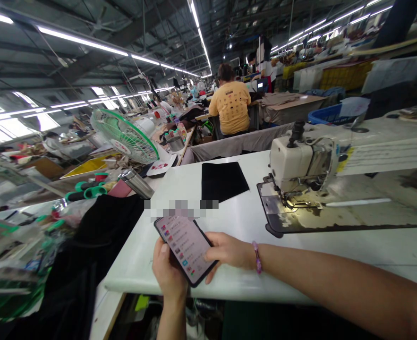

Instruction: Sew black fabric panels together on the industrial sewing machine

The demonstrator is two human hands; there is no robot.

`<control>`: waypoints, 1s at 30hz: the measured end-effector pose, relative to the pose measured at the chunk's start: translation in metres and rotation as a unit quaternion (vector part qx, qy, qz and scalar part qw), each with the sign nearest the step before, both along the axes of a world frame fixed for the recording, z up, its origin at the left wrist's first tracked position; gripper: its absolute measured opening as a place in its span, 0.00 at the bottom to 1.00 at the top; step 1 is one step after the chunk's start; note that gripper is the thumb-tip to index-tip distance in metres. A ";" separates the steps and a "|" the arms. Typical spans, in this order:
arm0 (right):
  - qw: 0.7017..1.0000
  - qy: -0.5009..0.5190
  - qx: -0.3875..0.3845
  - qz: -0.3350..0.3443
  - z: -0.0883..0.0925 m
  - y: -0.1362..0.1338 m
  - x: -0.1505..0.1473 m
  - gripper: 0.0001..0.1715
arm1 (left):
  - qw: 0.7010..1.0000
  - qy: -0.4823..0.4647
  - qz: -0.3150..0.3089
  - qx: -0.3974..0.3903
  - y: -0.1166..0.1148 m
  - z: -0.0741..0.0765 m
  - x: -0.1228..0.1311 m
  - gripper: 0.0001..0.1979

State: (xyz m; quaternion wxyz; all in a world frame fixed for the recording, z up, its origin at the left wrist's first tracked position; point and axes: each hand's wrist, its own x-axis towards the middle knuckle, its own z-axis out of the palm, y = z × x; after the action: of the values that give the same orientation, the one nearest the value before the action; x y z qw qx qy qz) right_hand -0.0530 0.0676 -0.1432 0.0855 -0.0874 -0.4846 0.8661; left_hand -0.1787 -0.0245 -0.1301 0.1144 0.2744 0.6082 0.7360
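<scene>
A smartphone (pixel 185 248) with a lit screen showing a list is held tilted above the front edge of the white table. My left hand (pixel 167 267) wraps round its left side, the thumb along the edge. On the phone's right edge, my right hand (pixel 225 252) has its thumb over the screen and its fingers at the side and below. A beaded bracelet (pixel 257 257) circles my right wrist. Beyond the phone, a black fabric piece (pixel 224 181) lies flat on the table. To the right stands a sewing machine (pixel 300 163) with its needle area lit.
At the left are a green-rimmed fan (pixel 126 137), a metal thermos (pixel 136 183), thread spools (pixel 95 191) and black cloth (pixel 95 231) hanging beside the table (pixel 137 264). A person in a yellow shirt (pixel 230 106) sits ahead, back turned. A blue basket (pixel 325 114) stands behind the machine.
</scene>
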 end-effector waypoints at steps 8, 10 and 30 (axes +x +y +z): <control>0.999 0.004 -0.015 -0.034 -0.007 -0.003 -0.002 0.34 | 1.000 0.024 -0.005 -0.004 -0.001 -0.007 -0.005 0.19; 0.999 0.004 -0.015 -0.028 -0.005 -0.003 -0.001 0.34 | 1.000 0.025 -0.005 0.000 -0.001 -0.009 -0.006 0.19; 1.000 0.000 0.000 -0.015 0.000 -0.002 0.002 0.39 | 1.000 -0.002 -0.008 0.000 -0.001 -0.001 -0.002 0.20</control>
State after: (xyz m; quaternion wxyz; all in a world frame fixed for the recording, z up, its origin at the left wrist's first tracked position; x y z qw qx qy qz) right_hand -0.0514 0.0660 -0.1432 0.0988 -0.0943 -0.4829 0.8650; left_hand -0.1803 -0.0250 -0.1310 0.1216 0.2775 0.6059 0.7355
